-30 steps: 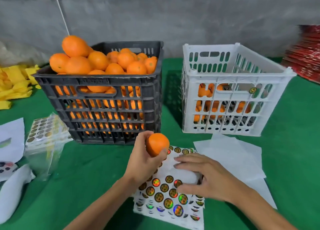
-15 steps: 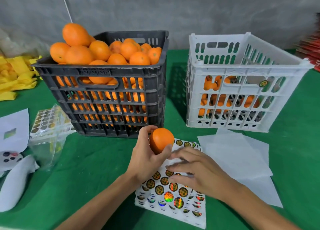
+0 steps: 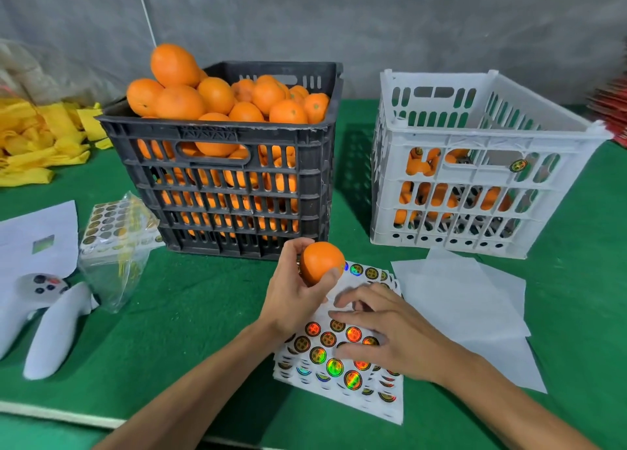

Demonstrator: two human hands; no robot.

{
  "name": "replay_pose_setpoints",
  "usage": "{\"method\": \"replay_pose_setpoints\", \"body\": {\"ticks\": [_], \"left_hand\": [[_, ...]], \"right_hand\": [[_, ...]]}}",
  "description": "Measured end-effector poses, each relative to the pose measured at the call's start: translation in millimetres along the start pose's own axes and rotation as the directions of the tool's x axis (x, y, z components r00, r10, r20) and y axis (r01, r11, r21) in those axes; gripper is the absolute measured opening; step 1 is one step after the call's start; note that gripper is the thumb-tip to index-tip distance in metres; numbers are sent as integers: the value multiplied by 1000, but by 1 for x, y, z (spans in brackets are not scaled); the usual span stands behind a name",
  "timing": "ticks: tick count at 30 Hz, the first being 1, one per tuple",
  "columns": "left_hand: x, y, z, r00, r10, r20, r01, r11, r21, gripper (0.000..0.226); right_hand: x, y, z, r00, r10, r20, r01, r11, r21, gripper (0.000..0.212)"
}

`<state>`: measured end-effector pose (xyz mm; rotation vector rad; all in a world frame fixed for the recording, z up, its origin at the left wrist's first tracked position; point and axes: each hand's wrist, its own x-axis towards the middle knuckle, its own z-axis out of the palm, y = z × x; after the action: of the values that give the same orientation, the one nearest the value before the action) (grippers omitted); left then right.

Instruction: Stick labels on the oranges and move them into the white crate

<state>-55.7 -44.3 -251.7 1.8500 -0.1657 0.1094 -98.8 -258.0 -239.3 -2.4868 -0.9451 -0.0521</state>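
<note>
Orange roundish, gripped in left hand.

worktop: green cloth
black crate: black, slotted walls
oranges: bright orange
held orange: plain orange
white crate: white, one round dark-and-gold label stuck on its front wall
label sheet: white backing, round black-and-gold labels with rainbow shimmer
paper sheets: plain white
cloth heap: yellow

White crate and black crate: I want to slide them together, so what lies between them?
Nothing: the head view shows only bare green cloth between the black crate and the white crate.
</note>
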Motion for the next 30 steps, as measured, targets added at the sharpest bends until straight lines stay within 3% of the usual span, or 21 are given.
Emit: {"method": "replay_pose_setpoints", "body": {"ticks": [10, 17, 19, 21, 23, 25, 28, 30], "left_hand": [[-7, 2, -2, 999, 44, 7, -42, 990, -131, 56], [-6, 0, -2, 1000, 26, 15, -24, 993, -119, 59], [-6, -2, -2, 1000, 17, 20, -15, 995, -99, 61], [-5, -3, -3, 1000, 16, 24, -14, 997, -74, 62], [-4, -4, -3, 999, 34, 25, -33, 999, -39, 61], [-4, -2, -4, 998, 49, 35, -49, 999, 10, 63], [-5, 1, -5, 991, 123, 60, -131, 982, 135, 71], [-6, 4, -2, 978, 192, 79, -204, 960, 190, 73]], "right_hand": [[8, -1, 5, 987, -56, -148, 67, 996, 67, 25], [7, -8, 6, 969, -173, -177, 154, 981, -119, 21], [6, -8, 7, 980, -32, -198, 51, 995, 88, 21], [9, -7, 5, 965, 179, -191, -76, 889, 451, 19], [12, -8, 2, 901, 380, -209, -137, 708, 693, 19], [15, -7, 0, 781, 537, -320, -137, 646, 751, 20], [17, -4, -1, 619, 561, -550, -164, 777, 608, 19], [18, -5, 0, 617, 464, -635, -205, 875, 439, 17]]}}
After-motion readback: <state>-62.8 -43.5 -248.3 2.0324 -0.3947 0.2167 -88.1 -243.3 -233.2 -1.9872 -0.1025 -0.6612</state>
